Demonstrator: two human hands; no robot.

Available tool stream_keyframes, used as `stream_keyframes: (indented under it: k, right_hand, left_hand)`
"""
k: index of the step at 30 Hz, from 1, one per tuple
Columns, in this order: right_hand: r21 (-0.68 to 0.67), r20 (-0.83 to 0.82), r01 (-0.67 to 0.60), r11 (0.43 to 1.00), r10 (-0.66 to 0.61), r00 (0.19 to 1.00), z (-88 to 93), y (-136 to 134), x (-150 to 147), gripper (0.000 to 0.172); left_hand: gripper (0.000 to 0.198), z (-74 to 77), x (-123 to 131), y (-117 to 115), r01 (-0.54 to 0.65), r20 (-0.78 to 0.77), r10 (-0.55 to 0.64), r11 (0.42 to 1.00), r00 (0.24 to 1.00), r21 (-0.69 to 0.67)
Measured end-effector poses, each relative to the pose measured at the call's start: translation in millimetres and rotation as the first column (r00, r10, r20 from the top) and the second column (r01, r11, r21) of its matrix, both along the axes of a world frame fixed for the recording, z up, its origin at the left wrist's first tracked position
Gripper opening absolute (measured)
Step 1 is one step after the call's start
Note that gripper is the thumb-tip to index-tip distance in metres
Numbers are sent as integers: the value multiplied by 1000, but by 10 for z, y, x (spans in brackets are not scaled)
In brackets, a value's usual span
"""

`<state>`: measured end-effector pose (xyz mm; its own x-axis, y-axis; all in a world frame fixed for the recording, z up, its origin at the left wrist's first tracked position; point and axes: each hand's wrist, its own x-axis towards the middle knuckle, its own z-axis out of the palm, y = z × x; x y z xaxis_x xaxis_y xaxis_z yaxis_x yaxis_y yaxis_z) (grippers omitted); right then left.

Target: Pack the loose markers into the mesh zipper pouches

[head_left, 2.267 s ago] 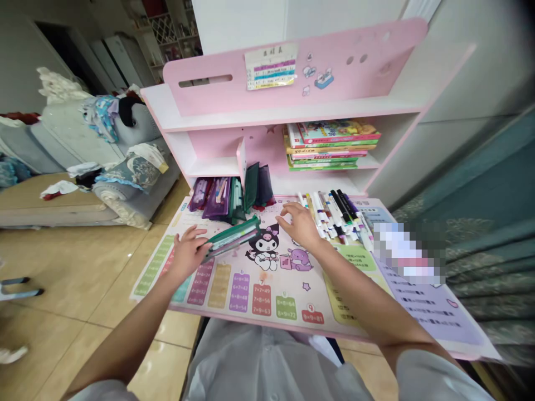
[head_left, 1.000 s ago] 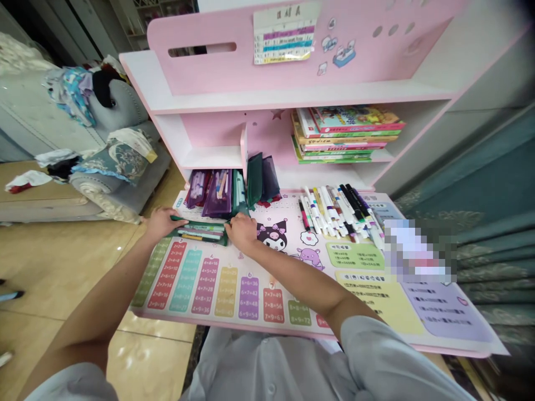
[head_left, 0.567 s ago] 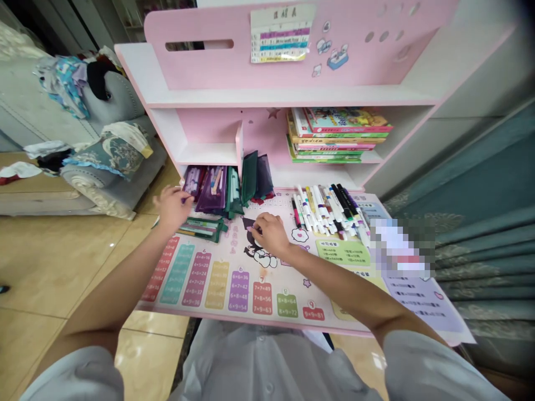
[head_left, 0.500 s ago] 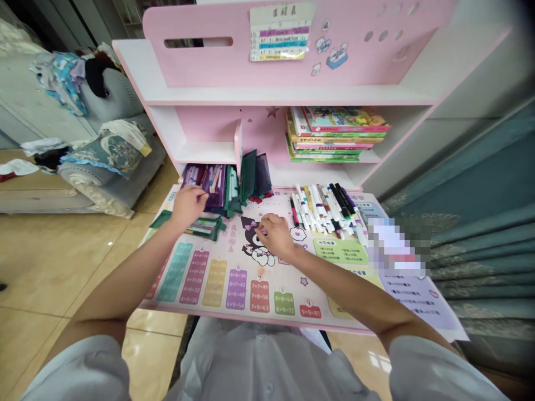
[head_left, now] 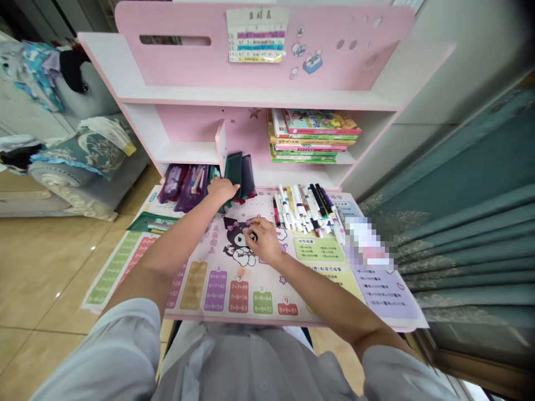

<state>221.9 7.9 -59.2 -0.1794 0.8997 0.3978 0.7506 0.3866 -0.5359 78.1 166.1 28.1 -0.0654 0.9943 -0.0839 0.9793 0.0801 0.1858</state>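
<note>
My left hand [head_left: 223, 190] reaches to the back of the desk, palm down with fingers apart. It is over the teal mesh pouch [head_left: 214, 171] beside the shelf divider and close to the dark green mesh pouch [head_left: 234, 174]; its fingertips are partly hidden, so contact is unclear. To its left lie purple mesh pouches [head_left: 193, 186] filled with pens. Another green pouch [head_left: 154, 223] with pens lies partly behind my left forearm. My right hand [head_left: 266, 240] hovers above the mat's cartoon figure, fingers loosely curled, with nothing seen in them. Right of it is a pile of markers [head_left: 307, 207].
A pink and white shelf unit [head_left: 259, 98] rises behind the desk, holding a stack of books [head_left: 313, 136]. A printed times-table mat [head_left: 246, 278] covers the desktop. A sofa with clothes [head_left: 83, 139] stands left; a curtain [head_left: 460, 206] hangs right.
My left hand has moved right, from the purple pouches to the teal and dark green ones. My right hand keeps its place over the mat. The view has shifted slightly right.
</note>
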Motion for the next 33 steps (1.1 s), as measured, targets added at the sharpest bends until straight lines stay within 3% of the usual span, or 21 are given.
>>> stream_keyframes:
  k: [6, 14, 17, 22, 25, 33]
  right_hand:
    - [-9, 2, 4, 1000, -4, 1000, 5, 13, 37, 15]
    - [-4, -6, 8, 1000, -8, 1000, -3, 27, 77, 16]
    - [9, -29, 7, 1000, -7, 1000, -39, 54, 89, 14]
    - [90, -85, -13, 996, 21, 996, -131, 97, 86, 12]
    - [125, -93, -21, 992, 32, 995, -151, 101, 76, 11]
    - [130, -83, -19, 991, 30, 996, -148, 107, 78, 10]
  left_hand:
    - [86, -9, 78, 71, -28, -50, 29, 1000, 998, 14]
    - [90, -111, 68, 96, -43, -83, 53, 992, 995, 117]
    - [82, -114, 60, 55, -57, -69, 69, 983, 995, 174]
    - [51, -91, 22, -2, -84, -65, 99, 977, 993, 195]
    - [48, -108, 3, -28, -103, -62, 116, 977, 991, 187]
    - [86, -196, 69, 27, -44, -139, 69, 983, 988, 177]
